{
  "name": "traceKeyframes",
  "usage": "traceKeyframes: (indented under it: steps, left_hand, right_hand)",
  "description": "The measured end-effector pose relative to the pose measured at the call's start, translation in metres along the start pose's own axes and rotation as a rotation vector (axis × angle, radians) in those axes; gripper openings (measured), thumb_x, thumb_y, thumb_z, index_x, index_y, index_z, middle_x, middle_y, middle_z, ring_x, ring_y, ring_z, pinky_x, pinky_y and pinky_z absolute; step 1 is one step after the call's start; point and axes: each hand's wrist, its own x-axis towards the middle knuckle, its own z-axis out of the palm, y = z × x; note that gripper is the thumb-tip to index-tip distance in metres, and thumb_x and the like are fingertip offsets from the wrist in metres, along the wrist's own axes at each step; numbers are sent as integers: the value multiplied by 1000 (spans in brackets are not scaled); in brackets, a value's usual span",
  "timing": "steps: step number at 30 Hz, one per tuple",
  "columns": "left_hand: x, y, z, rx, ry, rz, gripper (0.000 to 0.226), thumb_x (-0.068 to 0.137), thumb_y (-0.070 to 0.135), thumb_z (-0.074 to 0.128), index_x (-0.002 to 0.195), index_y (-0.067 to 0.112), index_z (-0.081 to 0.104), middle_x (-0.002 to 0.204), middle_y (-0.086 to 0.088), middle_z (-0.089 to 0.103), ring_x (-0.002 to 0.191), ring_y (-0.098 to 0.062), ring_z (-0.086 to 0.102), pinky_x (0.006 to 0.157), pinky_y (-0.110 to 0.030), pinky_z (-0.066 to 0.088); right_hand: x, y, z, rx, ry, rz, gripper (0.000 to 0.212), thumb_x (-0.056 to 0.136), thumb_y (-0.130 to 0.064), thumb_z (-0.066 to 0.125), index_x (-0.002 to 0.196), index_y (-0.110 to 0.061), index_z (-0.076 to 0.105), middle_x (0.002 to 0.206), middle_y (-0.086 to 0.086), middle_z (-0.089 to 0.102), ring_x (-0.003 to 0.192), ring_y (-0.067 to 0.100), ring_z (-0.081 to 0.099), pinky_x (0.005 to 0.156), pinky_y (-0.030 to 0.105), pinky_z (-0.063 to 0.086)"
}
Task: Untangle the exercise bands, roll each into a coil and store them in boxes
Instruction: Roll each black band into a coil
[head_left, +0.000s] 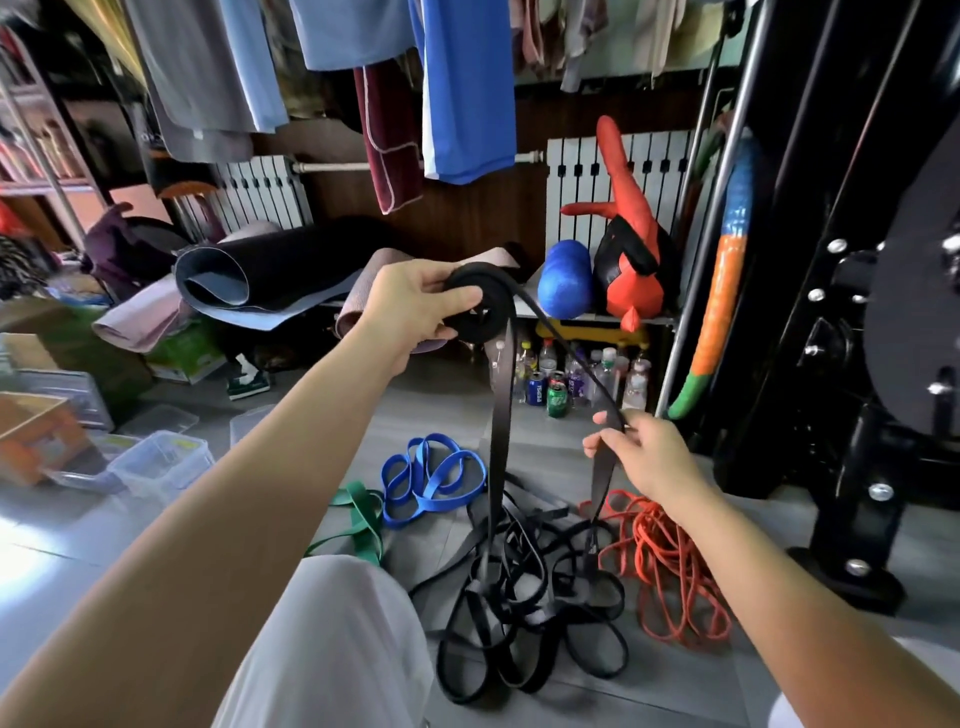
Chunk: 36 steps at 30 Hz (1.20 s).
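A: Risk?
B: Left hand grips the coil mid-air. Black band drops into the tangle on the floor. Yank & it prob snags, or coil springs loose.
A: Which way's it lie?
B: Coil's hole faces roughly us. Band's long axis slopes down-right to right hand, which pinches it, then falls approx. vert. to floor.

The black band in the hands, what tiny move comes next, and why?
Probably another turn of the wrist: the left hand grips the half-wound black rubber coil, the right hand pinches its loose flat tail, and more band trails down into the tangled black heap on the floor.
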Motion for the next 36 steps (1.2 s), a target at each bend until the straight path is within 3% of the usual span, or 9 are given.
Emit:
traceKeyframes:
  steps: [3,7,12,17,21,25,28,31,36]
  left_hand:
    - [1,-5,-7,-52,34,-24,21,81,11,71,80,32,70,74,14,72,70,-3,70,48,-16,48]
    - [2,-11,-9,-16,56,-33,21,81,9,71,85,28,68,75,13,72,72,-7,69,48,-16,49]
    - [1,-15,-5,34,39,-56,28,83,8,69,110,13,65,97,-2,70,90,-18,68,62,-25,55]
    - [-12,-15,9,81,-67,-49,27,82,6,70,107,16,66,85,3,69,74,-5,67,53,-16,52]
    - [-28,-25,29,111,-177,-56,21,82,6,70,88,26,67,75,10,69,67,-2,66,52,-16,50]
    - [-42,-35,48,99,-238,-49,26,81,3,70,83,29,66,76,7,70,65,-1,66,50,-15,50]
    - [-50,-41,57,111,-265,-33,27,80,1,70,82,28,66,78,2,69,64,-3,64,51,-16,52]
    - [-54,-46,60,115,-279,-32,27,80,2,70,85,28,66,81,0,70,66,-4,64,53,-18,52]
    - [-60,-54,60,29,-241,-42,31,79,2,71,83,32,65,74,12,70,65,1,66,53,-18,52]
  right_hand:
    - [-4,0,-2,151,20,1,18,97,-15,48,84,-16,60,58,-5,67,54,8,63,62,21,48]
    - [-11,12,-4,-198,-103,9,15,88,-21,63,73,-23,63,63,-3,69,61,10,65,64,26,51]
    - [-12,17,-6,168,-136,142,3,89,-9,60,89,-7,63,71,7,72,68,18,71,68,31,57]
    - [-10,27,-8,-329,-257,115,12,89,-20,61,78,-16,64,79,3,72,79,21,67,81,35,52]
    - [-19,21,-5,-466,-262,60,13,85,-35,65,90,-23,67,89,-6,69,81,12,63,64,20,46]
    - [-24,-1,1,-183,-283,10,40,78,-42,70,116,-36,57,100,-24,57,96,0,61,76,11,45]
    - [-23,-23,1,133,-186,-86,37,72,-35,75,100,-50,56,91,-29,65,89,-7,63,72,11,49]
    - [-19,-32,0,241,-42,-244,31,76,-13,74,91,-39,66,82,-24,71,83,-5,66,73,9,49]
    - [-21,-33,3,249,-58,-245,22,81,-8,69,96,-24,69,85,-18,68,78,-7,64,73,8,48]
